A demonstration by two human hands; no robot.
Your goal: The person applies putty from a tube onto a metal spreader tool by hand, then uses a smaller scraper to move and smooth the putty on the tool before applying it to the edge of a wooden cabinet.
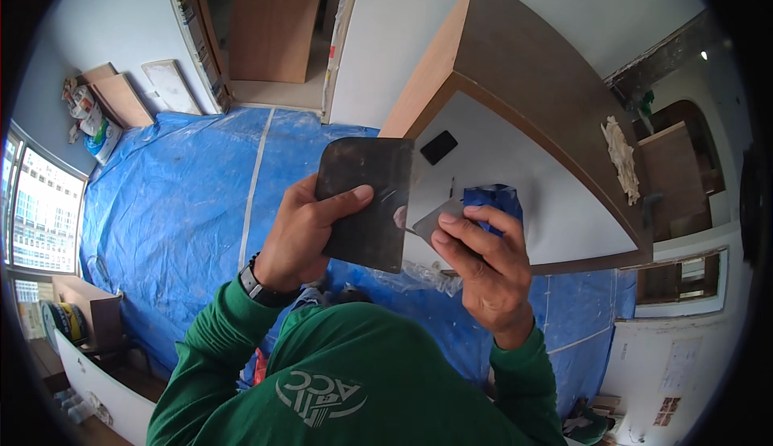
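My left hand [294, 233] grips a dark flat plate [366, 204] with rounded corners, the thumb lying across its face. A watch [262, 287] is on that wrist. To its right, my right hand [491, 273] pinches a small grey flat blade [439, 222], its tip close to the plate's right edge. I cannot tell whether blade and plate touch. A crumpled blue thing [495, 198] shows just beyond my right fingers; whether it lies on the white surface or belongs to the blade is unclear.
A brown wooden unit with a white inner panel [555, 196] stands ahead right, a black phone [439, 147] lying on it. Blue sheeting [177, 180] covers the floor. Clear plastic [415, 277] lies below my hands. Boards [121, 96] and a white-blue sack [101, 136] lean far left.
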